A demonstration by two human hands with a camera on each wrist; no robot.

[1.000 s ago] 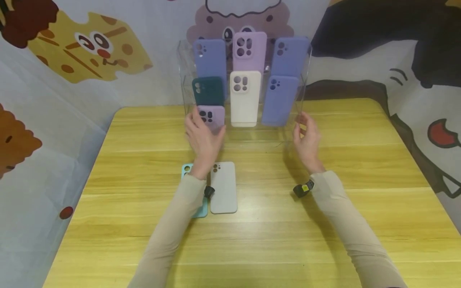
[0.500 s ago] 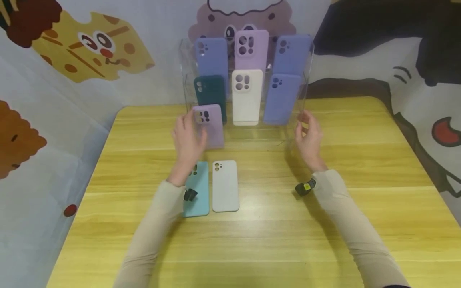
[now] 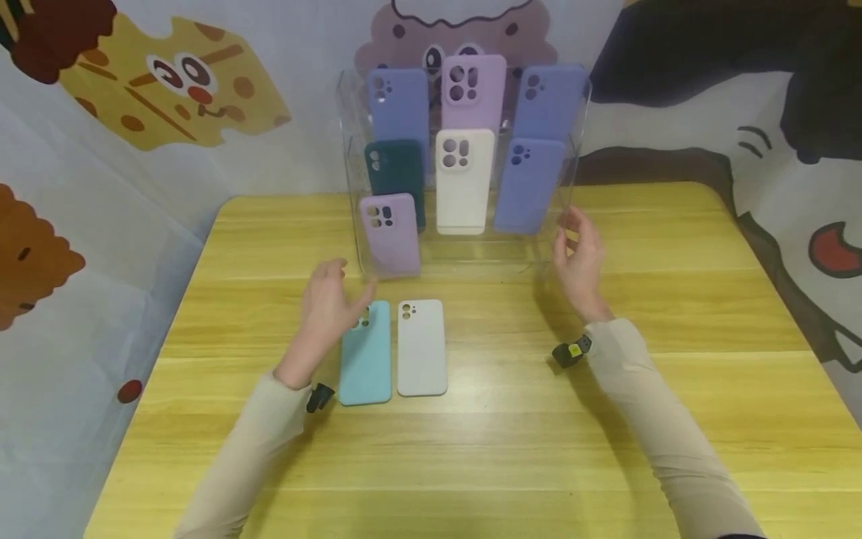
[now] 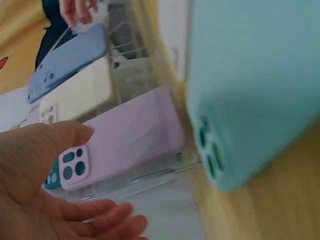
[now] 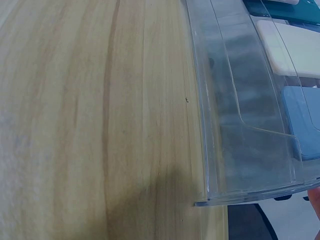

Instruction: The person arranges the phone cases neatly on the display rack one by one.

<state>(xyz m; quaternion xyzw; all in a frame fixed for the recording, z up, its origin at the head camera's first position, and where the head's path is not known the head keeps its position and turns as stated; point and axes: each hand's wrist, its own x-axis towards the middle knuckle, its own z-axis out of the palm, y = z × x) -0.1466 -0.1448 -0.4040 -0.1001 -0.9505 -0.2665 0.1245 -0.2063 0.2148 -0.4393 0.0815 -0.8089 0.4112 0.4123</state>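
Observation:
A clear stepped display stand (image 3: 471, 253) holds several phone cases in tiers. A lilac phone case (image 3: 393, 243) leans in its lowest front tier, at the left, before a dark green case (image 3: 396, 166). My left hand (image 3: 326, 303) is held in the air with fingers spread and nothing in it, over the top left of a turquoise phone case (image 3: 366, 363) lying on the table. A white phone case (image 3: 422, 348) lies beside that one. My right hand (image 3: 581, 262) grips the stand's right side with curled fingers; the right wrist view shows only a fingertip there (image 5: 314, 197).
On the middle tier stand a cream case (image 3: 465, 187) and a blue-violet case (image 3: 530, 187). Behind them are two more blue-violet cases and a taller lilac case (image 3: 474, 93). A cartoon-printed cloth (image 3: 303, 165) hangs behind the wooden table (image 3: 505, 449).
The lilac case came to rest in the front tier, farther forward than before. My left hand let go of it and drew back down and left. My right hand stayed in place.

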